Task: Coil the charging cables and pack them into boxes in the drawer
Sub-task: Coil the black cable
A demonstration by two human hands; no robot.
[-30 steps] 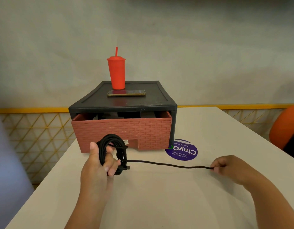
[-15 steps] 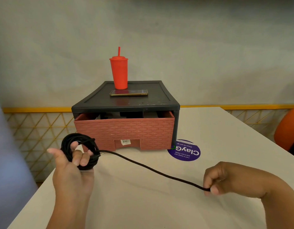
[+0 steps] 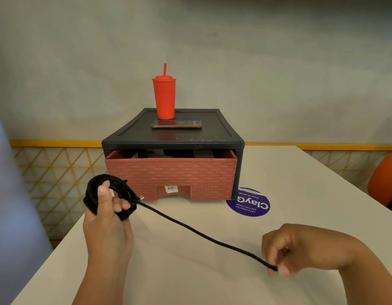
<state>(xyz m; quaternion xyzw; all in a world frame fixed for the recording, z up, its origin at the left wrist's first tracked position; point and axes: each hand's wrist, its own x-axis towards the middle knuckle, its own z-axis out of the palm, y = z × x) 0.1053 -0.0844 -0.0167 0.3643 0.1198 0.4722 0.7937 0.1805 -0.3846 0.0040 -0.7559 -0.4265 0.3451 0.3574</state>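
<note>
A black charging cable (image 3: 190, 227) is partly wound into a coil around my left hand (image 3: 107, 221), which grips the loops with thumb and fingers just left of the drawer front. A small plug end sticks out of the coil near my fingers. The free strand runs taut and diagonally down to my right hand (image 3: 300, 249), which pinches its end low over the white table (image 3: 190, 271). The brick-patterned pink drawer (image 3: 171, 177) stands slightly open in its black cabinet (image 3: 173, 139); dark boxes show inside, only in part.
A red tumbler with a straw (image 3: 164, 95) and a phone (image 3: 176, 124) sit on top of the cabinet. A purple round sticker (image 3: 249, 203) lies on the table right of the drawer. An orange chair (image 3: 384, 179) stands at the right edge; a yellow lattice rail runs behind.
My left hand carried the coil from the drawer's middle out to the left. My right hand drew the free end down and toward me, and the strand now slopes diagonally.
</note>
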